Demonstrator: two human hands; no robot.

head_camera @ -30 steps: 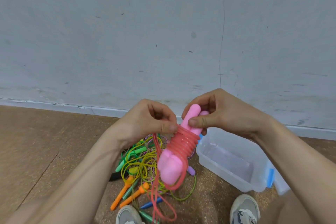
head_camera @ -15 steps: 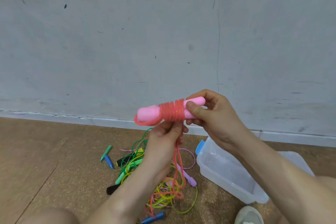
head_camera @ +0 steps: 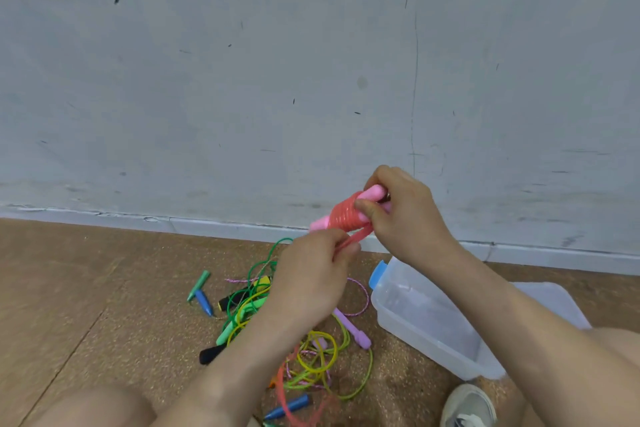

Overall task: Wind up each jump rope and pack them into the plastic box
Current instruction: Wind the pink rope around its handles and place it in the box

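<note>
My right hand (head_camera: 405, 215) grips the pink handles of a jump rope (head_camera: 343, 215), whose red cord is coiled tightly around them. Just below and to the left, my left hand (head_camera: 311, 277) pinches the loose red cord; its free end hangs down to the floor. The bundle is held in the air in front of the wall, above the left end of the clear plastic box (head_camera: 408, 319) with blue clips. A tangle of other jump ropes (head_camera: 311, 357), yellow, green, purple and blue, lies on the floor under my left arm.
A grey wall (head_camera: 242, 80) rises behind, with a pale skirting board. The floor is brown cork (head_camera: 86, 305). A green and a blue handle (head_camera: 201, 291) lie apart at the left. My shoe (head_camera: 467, 406) shows at the bottom right, my knee at the bottom left.
The bundle has moved right and tilted, its pink end now pointing down-left. My left hand has slid down the cord, pulling it taut beneath the coil.
</note>
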